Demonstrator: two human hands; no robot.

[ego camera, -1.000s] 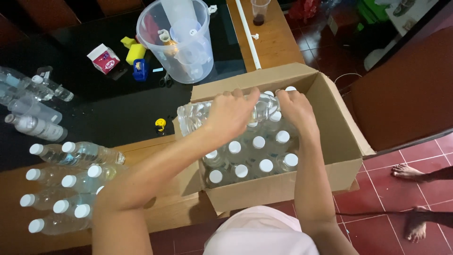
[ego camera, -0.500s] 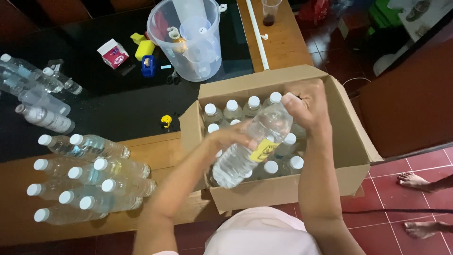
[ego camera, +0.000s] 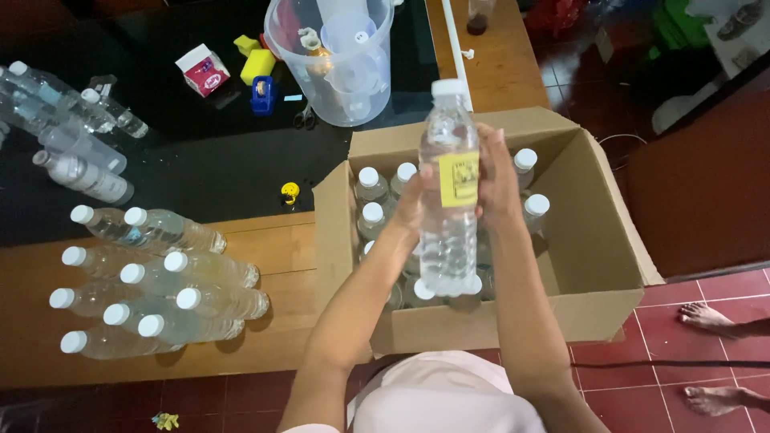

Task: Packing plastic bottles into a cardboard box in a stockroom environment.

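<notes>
I hold a clear water bottle (ego camera: 447,216) with a white cap and a yellow label upright above an open cardboard box (ego camera: 597,240). My left hand (ego camera: 411,204) grips its left side and my right hand (ego camera: 497,180) grips its right side at label height. Inside the box stand several white-capped bottles (ego camera: 371,192), filling its left part; the right part is bare cardboard.
Several more bottles (ego camera: 160,289) lie stacked on the wooden bench at left, others (ego camera: 72,144) on the dark table. A clear plastic bucket (ego camera: 341,56), a small carton (ego camera: 202,70) and yellow and blue items sit behind. Another person's bare feet (ego camera: 710,317) rest on red tiles at right.
The bottle went from lying sideways over the box to tilted, and now stands upright, raised higher in both hands. The view has shifted slightly.
</notes>
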